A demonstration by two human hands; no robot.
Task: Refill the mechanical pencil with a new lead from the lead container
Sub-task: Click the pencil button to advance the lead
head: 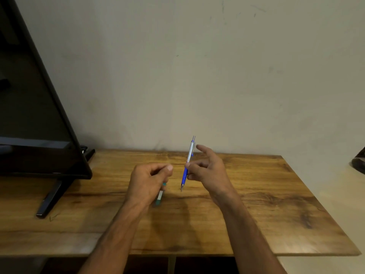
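My right hand [207, 171] holds a blue and silver mechanical pencil [187, 165] almost upright above the wooden table [256, 204], tip down and top end up; thumb and a finger pinch its middle, the other fingers spread. My left hand [148, 180] is to its left, fingers curled, thumb against forefinger as if pinching something too small to make out. A small teal and white lead container [159, 197] lies on the table just under the left hand, partly hidden by it.
A black flat screen [29, 115] on a stand [49, 198] takes up the table's left side. A plain wall rises behind the table. A dark object [359, 163] shows at the right edge. The table's front edge [177, 253] runs below my forearms.
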